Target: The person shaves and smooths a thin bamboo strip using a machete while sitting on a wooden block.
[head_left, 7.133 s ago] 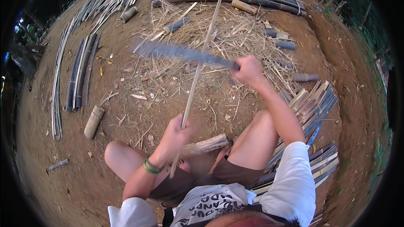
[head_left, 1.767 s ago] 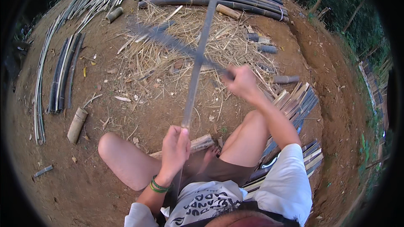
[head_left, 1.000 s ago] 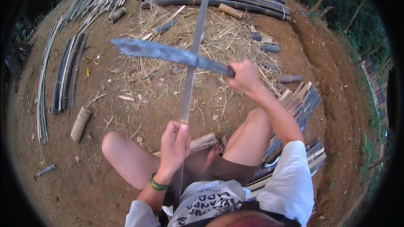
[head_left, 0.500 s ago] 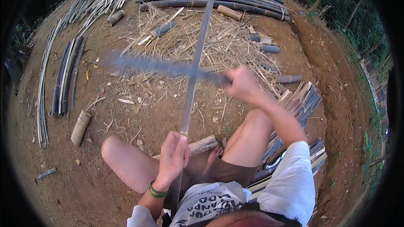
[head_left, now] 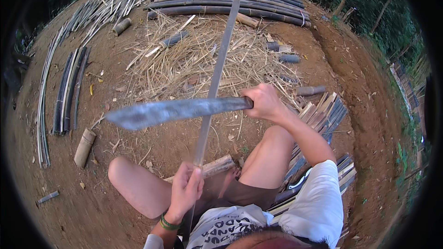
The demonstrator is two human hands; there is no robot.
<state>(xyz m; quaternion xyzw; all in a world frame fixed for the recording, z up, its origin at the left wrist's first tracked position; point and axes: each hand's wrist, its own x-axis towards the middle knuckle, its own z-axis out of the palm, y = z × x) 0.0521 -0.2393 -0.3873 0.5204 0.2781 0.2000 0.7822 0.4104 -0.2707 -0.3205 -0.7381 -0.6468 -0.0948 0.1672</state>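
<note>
Clenching strip (head_left: 216, 80) in left hand (head_left: 185, 189), machete (head_left: 175, 110) in right hand (head_left: 263, 102); blade crossing strip above my left fingers could slip, cut them.

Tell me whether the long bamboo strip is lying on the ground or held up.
Held up. The left hand grips the bamboo strip at its near end, and it slants away over the straw, crossing the machete blade.
</note>
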